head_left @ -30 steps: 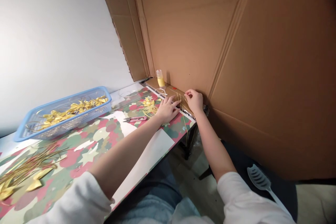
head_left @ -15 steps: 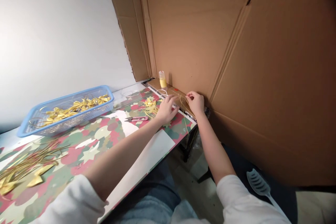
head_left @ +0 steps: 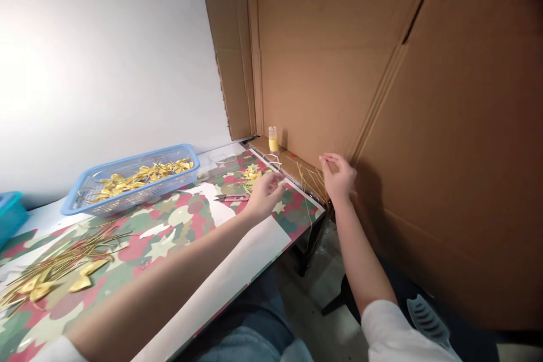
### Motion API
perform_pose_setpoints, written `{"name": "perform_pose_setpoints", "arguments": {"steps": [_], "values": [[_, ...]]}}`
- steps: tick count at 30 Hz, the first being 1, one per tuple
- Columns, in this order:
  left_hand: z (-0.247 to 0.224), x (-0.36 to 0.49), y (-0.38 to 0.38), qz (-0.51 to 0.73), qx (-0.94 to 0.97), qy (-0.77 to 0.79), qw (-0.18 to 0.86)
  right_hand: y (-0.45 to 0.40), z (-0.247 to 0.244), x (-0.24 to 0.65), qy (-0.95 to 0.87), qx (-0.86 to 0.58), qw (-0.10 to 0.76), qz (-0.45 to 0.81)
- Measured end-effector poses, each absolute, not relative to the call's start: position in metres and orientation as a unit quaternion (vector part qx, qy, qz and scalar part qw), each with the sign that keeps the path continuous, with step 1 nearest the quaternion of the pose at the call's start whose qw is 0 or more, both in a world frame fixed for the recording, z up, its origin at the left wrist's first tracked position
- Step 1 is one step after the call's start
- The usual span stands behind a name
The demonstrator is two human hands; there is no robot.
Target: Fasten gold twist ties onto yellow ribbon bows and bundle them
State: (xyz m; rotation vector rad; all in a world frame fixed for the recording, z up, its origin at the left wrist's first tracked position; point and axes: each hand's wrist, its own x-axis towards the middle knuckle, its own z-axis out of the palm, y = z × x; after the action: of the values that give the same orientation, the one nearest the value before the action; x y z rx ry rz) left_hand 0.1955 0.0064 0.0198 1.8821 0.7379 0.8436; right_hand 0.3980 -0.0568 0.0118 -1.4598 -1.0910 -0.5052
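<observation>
Right hand (head_left: 337, 178) raised in front of cardboard wall (head_left: 322, 85), thumb and fingertips pinched together; too small to tell whether a fine strand lies between them. Left hand (head_left: 266, 195) over worktop (head_left: 186, 218), fingers loosely bent, thumb apart, nothing visible in the grasp. Between the two: thin yellow strands (head_left: 304, 184), tangled over cardboard ledge (head_left: 257, 145) at the worktop's far end, one trailing down past the edge. Just beyond left hand, a small heap of yellow scraps (head_left: 251, 173); to its left, pink snips (head_left: 232, 198) lying flat. On the ledge, a small clear bottle (head_left: 274, 143), upright, yellow inside. Further left, blue basket (head_left: 165, 188) with gold bows (head_left: 146, 174) piled inside. Nearer, gold stems (head_left: 72, 254) in a loose sheaf, folded gold pieces (head_left: 87, 276) beside them. Low right, slotted utensil (head_left: 428, 317) on a dark seat (head_left: 475, 336).
</observation>
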Motion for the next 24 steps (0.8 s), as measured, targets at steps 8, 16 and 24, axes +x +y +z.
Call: {"name": "perform_pose_setpoints", "arguments": {"steps": [8,16,24], "values": [[0.030,0.197,-0.058,0.315,0.536,0.195,0.758,-0.092,0.055,0.357,-0.760,-0.501,0.310,-0.274],[0.004,0.182,-0.059,0.227,0.442,0.186,0.848,-0.070,0.054,0.379,-0.807,-0.510,0.248,-0.166],[-0.014,0.172,-0.059,0.227,0.430,0.184,0.854,-0.029,0.035,0.423,-0.689,-0.690,0.181,-0.127]]}}
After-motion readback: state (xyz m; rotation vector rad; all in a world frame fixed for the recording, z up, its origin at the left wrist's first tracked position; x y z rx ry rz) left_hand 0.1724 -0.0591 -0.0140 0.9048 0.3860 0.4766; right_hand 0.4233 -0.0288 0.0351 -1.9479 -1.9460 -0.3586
